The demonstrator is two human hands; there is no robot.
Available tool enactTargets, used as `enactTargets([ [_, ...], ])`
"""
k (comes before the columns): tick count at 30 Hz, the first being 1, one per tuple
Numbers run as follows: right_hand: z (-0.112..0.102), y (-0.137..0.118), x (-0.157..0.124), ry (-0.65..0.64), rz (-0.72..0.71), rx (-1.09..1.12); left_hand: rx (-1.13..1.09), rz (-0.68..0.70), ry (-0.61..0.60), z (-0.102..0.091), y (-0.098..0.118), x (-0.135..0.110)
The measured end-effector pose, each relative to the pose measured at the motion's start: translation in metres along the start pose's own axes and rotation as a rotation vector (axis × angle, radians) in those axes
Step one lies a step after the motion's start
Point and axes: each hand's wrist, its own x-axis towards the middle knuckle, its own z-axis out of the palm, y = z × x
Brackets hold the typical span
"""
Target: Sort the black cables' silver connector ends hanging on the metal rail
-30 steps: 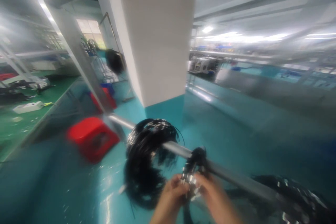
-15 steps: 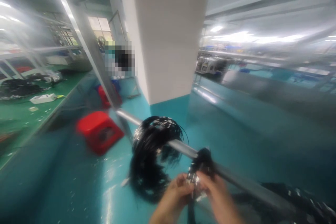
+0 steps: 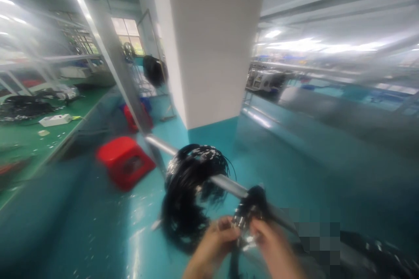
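A small bundle of black cables [image 3: 257,197] hangs over a metal rail [image 3: 231,185], with shiny, silvery pieces along its near side. My left hand [image 3: 220,236] is closed on the left edge of that bundle, thumb and fingers pinched at the silvery part. On the opposite side my right hand [image 3: 266,236] grips the same bundle, its thumb close to the left fingers. Blur hides exactly what the fingertips press. Left of the hands, a large coil of black cables [image 3: 183,200] with light ends is draped over the rail.
A red stool [image 3: 122,161] stands on the teal floor at left, beyond the rail's upright post [image 3: 111,56]. A white pillar [image 3: 212,48] rises ahead. The green worktable [image 3: 75,109] bears a white power strip [image 3: 55,120] and black cables. More dark cables [image 3: 376,248] lie at lower right.
My right hand has shifted slightly right and down along the bundle. My left hand stays nearly where it was, and the view has turned very slightly.
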Motion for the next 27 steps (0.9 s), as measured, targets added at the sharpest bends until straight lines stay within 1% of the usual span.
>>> enactTargets([
  [9, 0.002, -0.009, 0.001, 0.001, 0.05, -0.101, 0.019, -0.013, 0.007, 0.001, 0.0, -0.001],
  [14, -0.001, -0.008, 0.004, -0.064, 0.111, -0.141, -0.004, 0.014, 0.005, 0.001, 0.0, 0.0],
  [19, 0.001, -0.007, 0.0, -0.051, 0.074, -0.034, -0.015, 0.015, 0.034, -0.002, -0.006, 0.003],
  [23, 0.006, -0.008, -0.005, -0.061, 0.093, 0.053, -0.044, 0.009, 0.02, 0.0, -0.006, 0.003],
  [27, 0.009, -0.008, -0.005, -0.019, 0.102, 0.076, -0.034, 0.019, -0.005, 0.003, -0.004, 0.0],
])
